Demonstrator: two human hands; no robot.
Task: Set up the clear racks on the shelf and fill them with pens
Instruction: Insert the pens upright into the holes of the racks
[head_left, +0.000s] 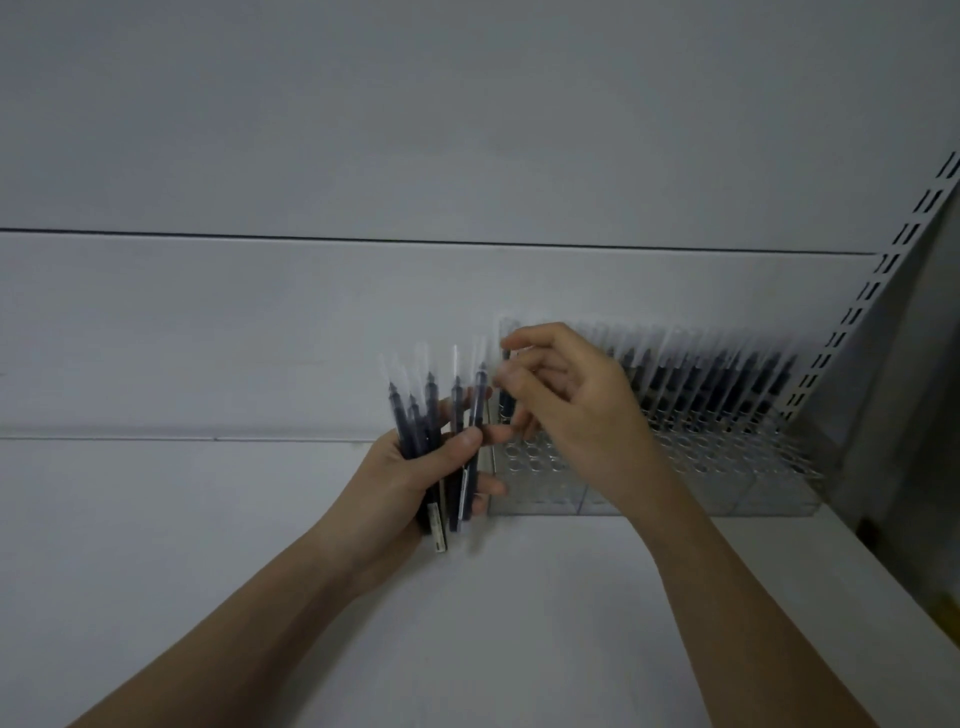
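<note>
Loading dark pens into clear racks (660, 467) on a white shelf (260, 571).

The left hand (415, 467), near the centre of the view, has its fingers curled round a bundle of pens (447, 441), their clear caps pointing to 12 o'clock. At its 2 o'clock, the right hand (566, 410) pinches a single pen (505, 400) between thumb and fingertips, upright over the racks' left end. The racks sit against the back wall, at 3 o'clock from the hands; a back row of capped pens (717, 379) stands in them, while the front holes (524, 457) show open. A slotted upright (857, 312) rises at the right.
</note>
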